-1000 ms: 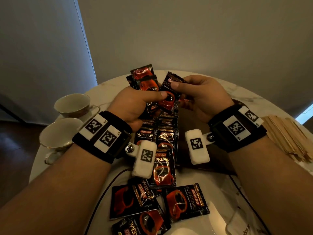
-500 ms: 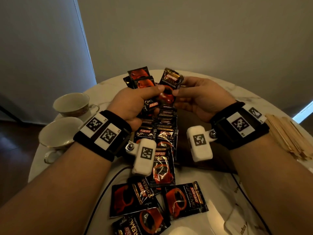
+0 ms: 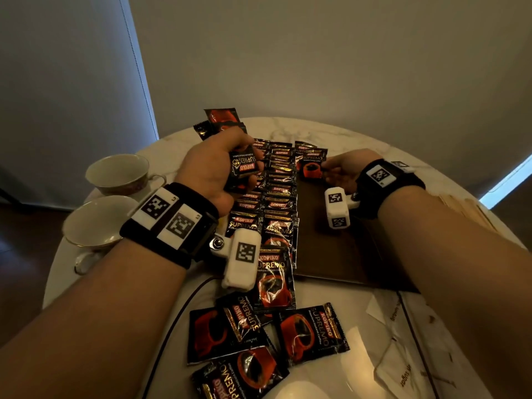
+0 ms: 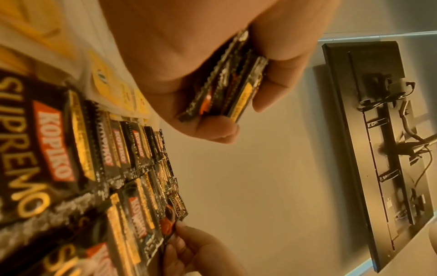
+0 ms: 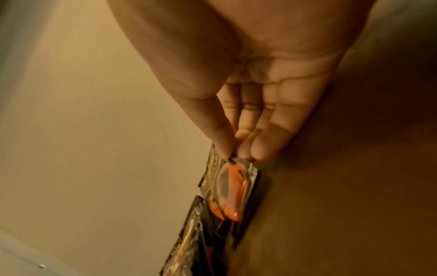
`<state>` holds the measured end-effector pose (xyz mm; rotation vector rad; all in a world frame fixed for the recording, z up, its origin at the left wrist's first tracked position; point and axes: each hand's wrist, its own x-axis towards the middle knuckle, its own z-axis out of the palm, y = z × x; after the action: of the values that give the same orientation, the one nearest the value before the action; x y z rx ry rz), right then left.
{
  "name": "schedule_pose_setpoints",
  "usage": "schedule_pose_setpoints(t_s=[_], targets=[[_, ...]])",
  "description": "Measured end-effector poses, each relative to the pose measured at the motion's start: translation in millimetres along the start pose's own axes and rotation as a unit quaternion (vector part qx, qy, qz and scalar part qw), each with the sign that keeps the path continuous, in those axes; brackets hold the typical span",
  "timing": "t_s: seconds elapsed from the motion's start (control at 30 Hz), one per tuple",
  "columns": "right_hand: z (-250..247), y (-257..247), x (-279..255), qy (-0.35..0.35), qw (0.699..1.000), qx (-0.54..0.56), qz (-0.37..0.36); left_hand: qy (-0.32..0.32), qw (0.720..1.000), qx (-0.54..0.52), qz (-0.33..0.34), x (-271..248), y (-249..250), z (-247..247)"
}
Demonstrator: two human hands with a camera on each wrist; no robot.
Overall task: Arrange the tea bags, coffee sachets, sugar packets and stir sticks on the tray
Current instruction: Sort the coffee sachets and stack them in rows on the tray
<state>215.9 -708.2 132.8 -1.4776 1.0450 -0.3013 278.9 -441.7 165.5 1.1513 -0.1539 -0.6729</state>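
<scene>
Right hand (image 3: pixel 341 168) pinches one coffee sachet (image 3: pixel 312 165) by its crimped edge, thumb and fingertips clamped, above the tray (image 3: pixel 339 254) at frame centre. Left hand (image 3: pixel 214 171) curls around a sachet stack (image 3: pixel 244 165). Sachets look light, limp, slick; edge pinch suits. Half a second earlier both hands met; now right has moved rightward.

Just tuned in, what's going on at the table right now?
A person is laying coffee sachets out in overlapping rows on the brown tray. The left hand grips a small stack of sachets. The right hand pinches a single sachet by its edge, at the far end of a new row beside the rows of sachets. More loose sachets lie on the table nearer the person, off the tray. Two teacups sit to the left.
</scene>
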Motion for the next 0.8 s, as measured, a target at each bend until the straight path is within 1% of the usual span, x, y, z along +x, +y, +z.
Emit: schedule_pose_setpoints(t_s=[0.3,0.5,0.6,0.7,0.73,0.8], targets=[[9.8,-7.3,10.1,-0.007,0.992,-0.123,-0.005,0.003,1.0,-0.001,-0.008,1.9,1.1,0.1],[10.2,-7.1,15.3,-0.013,0.99,-0.138,0.005,-0.001,1.0,0.004,-0.008,1.4,-1.7,1.0],[6.9,-7.2,8.1,-0.021,0.994,-0.107,0.008,-0.01,1.0,0.013,-0.021,0.3,-2.8,2.4],[4.5,-14.0,-14.1,-0.037,0.999,-0.025,0.0,-0.023,0.998,0.029,-0.044,-1.8,-3.6,4.3],[5.0,-17.4,-26.6,-0.062,0.998,0.002,-0.007,-0.027,0.998,0.032,-0.05,-3.2,-3.4,5.2],[7.6,-22.2,-57.0,-0.143,0.989,0.017,-0.031,-0.033,0.997,0.034,-0.055,-5.0,-3.2,7.1]])
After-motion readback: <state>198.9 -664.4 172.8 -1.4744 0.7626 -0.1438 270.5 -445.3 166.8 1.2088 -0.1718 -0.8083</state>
